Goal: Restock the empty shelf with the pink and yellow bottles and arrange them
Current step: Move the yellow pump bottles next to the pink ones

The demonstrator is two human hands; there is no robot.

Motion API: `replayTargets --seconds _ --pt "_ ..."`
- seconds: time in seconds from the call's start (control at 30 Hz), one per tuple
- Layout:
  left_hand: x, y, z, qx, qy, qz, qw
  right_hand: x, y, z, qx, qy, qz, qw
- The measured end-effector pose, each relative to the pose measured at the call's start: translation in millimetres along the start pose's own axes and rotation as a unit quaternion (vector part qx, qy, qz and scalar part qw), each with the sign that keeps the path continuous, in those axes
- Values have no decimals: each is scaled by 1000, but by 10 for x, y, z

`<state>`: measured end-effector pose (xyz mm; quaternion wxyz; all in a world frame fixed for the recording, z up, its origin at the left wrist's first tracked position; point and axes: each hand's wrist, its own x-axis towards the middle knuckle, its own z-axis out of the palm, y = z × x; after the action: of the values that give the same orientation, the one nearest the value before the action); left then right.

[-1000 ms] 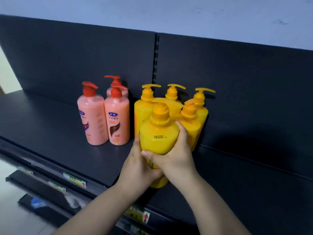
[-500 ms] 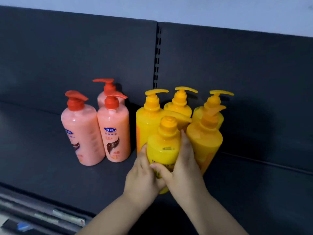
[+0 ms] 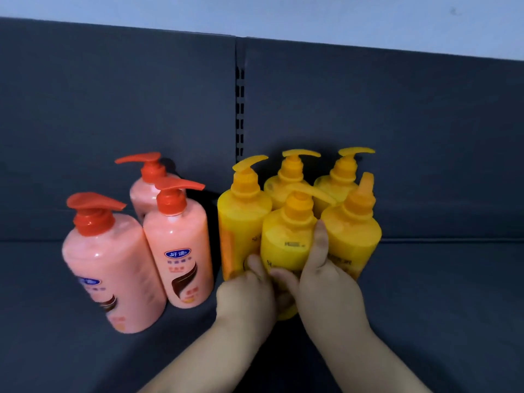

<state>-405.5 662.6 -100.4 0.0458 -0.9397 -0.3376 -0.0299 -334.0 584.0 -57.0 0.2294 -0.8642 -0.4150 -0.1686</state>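
Curling our left hand [image 3: 245, 302] and right hand [image 3: 331, 287] round the front yellow pump bottle [image 3: 286, 245], centre frame, we nest it among its yellow fellows [image 3: 353, 236] (pink pump bottles [image 3: 178, 251] stand left); presumably grouping colours.

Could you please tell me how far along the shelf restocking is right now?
Done: three pink bottles and four yellow bottles stand on the shelf. In hand: the left hand and right hand grip a fifth yellow bottle at the front. Left: settle it, tidy rows.
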Motion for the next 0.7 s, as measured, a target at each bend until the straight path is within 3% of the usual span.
replayTargets --seconds 0.1,0.23,0.33,0.6,0.7 --pt "89 -42 6 -17 22 -3 1000 24 -80 -2 -23 10 13 1000" --pt "159 -96 26 -60 19 -8 998 6 -158 26 -36 -108 62 992" --pt "136 -153 6 -75 25 -1 997 -6 -177 15 -31 -96 78 992" --pt "-111 -420 -90 -61 153 110 980 -178 -163 -147 35 -107 60 992" --pt "-204 -418 -114 -78 199 136 967 -251 -207 -231 12 -116 41 992"
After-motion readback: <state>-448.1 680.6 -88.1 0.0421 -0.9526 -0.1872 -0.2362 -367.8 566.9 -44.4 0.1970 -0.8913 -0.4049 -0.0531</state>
